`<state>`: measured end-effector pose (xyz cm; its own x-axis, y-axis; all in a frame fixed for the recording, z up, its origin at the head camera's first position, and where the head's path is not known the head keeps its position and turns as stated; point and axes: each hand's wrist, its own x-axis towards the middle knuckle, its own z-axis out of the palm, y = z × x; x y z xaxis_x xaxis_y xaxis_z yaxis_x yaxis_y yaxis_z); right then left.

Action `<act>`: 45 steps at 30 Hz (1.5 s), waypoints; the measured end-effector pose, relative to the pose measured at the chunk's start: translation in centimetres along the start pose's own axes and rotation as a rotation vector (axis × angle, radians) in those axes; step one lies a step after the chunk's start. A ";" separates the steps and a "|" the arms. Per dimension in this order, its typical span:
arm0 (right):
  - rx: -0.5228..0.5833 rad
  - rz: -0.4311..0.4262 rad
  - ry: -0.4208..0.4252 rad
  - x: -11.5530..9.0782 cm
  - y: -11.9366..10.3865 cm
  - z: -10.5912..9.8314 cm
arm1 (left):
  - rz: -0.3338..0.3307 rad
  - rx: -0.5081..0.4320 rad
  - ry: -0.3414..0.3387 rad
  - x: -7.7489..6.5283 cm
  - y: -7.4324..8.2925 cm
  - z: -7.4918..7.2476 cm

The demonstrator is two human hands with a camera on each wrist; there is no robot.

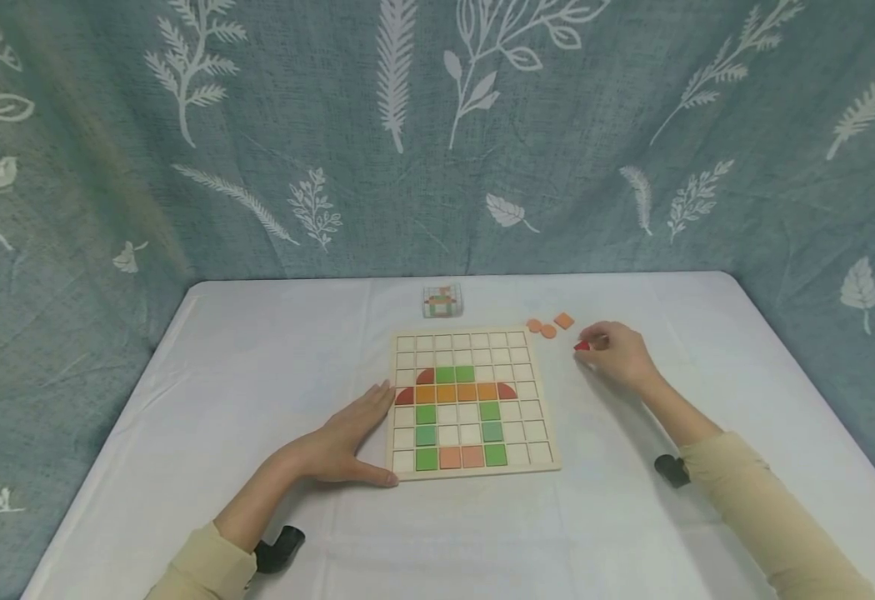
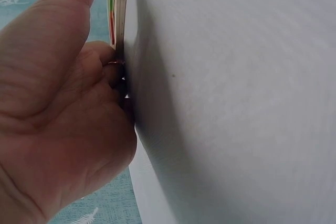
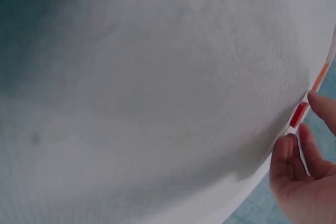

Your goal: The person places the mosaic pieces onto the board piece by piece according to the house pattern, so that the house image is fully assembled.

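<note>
My left hand (image 1: pixel 351 433) lies against the left side of a wooden grid board (image 1: pixel 482 472), its fingers along the edge and the thumb at the near left corner. In the left wrist view its fingertips touch the board's edge. Small green, orange, pink and red tiles form a pattern in the grid, including a red quarter-round tile (image 1: pixel 507 391) on the right. Off the board's right side, my right hand (image 1: pixel 619 354) pinches a small red tile (image 1: pixel 582 346) between thumb and fingers. That red tile (image 3: pixel 298 115) appears low over the cloth in the right wrist view.
Two orange round tiles (image 1: pixel 548 332) and an orange square tile (image 1: pixel 564 321) lie by the board's far right corner. Behind the board stands a small pattern card (image 1: pixel 442 302). White cloth covers the table; a blue-green leaf-print curtain (image 1: pixel 437 208) hangs behind.
</note>
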<state>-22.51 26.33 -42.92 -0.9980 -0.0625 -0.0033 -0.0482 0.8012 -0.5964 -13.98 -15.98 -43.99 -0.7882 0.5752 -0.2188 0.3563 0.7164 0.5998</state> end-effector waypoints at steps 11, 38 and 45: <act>0.048 0.010 -0.041 0.4 0.1 0.7 | -0.014 -0.016 -0.006 -0.1 0.0 -0.1; 0.212 -0.132 -0.162 0.0 -6.7 5.7 | -0.005 -0.011 -0.005 -0.1 0.2 -0.2; 0.165 -0.300 -0.174 0.0 -8.2 7.1 | -0.002 -0.008 -0.002 -0.1 0.3 -0.1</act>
<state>-21.85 15.51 -43.74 -0.9183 -0.3908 0.0635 -0.3158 0.6262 -0.7128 -13.82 -15.92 -43.70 -0.7879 0.5745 -0.2217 0.3507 0.7146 0.6053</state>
